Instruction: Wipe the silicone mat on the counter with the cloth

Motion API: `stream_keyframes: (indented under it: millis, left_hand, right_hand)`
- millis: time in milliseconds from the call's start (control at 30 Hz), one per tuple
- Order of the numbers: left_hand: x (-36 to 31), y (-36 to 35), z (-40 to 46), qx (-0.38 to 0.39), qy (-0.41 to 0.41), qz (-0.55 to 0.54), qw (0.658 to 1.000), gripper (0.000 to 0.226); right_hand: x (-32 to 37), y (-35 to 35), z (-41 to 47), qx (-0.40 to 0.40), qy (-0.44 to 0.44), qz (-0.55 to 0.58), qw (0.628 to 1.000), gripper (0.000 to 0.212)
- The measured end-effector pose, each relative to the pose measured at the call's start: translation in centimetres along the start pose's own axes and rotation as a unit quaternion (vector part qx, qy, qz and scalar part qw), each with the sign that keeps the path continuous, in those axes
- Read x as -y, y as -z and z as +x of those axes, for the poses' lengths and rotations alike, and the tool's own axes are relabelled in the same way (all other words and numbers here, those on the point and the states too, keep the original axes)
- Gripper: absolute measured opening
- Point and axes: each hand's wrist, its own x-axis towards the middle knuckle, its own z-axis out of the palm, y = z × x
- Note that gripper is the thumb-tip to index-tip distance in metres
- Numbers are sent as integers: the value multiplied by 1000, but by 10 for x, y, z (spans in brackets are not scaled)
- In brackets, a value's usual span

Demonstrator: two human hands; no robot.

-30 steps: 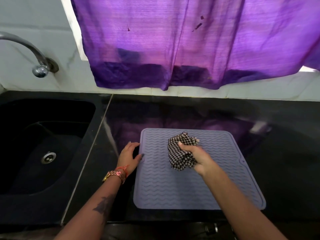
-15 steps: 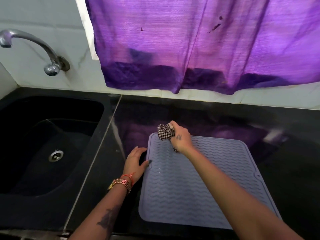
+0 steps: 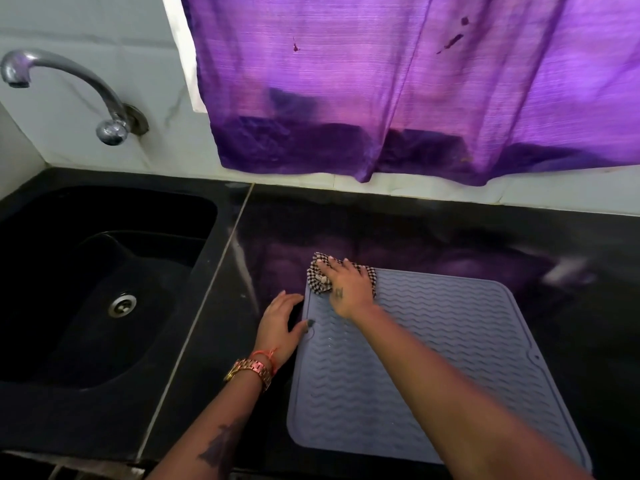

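Beneath right grip (image 3: 349, 291), cloth (image 3: 317, 285)

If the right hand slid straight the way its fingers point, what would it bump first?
The right hand, pressing the cloth, would slide off the mat at its far corner onto bare counter, then probably bump the pale wall below the curtain hem. Depth is hard to judge.
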Motion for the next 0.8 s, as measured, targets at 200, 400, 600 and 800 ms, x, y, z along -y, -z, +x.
stream_keyframes:
  millis: [200,400,600,800]
  left_hand:
    - [0,0,0,4,1,-3,1000,49]
    - [-2,4,-2,17,-2,2,1000,50]
    - [0,-2,1,7,-10,7,1000,48]
    - [-2,2,-1,21,-10,4,1000,48]
  right_hand:
    - [-2,7,5,74,-27,52,996,68]
    - [-2,24,-3,22,-40,163,986,62]
    - [9,-16,-55,5,-24,68,997,70]
    - [6,-8,-37,70,-32,80,994,72]
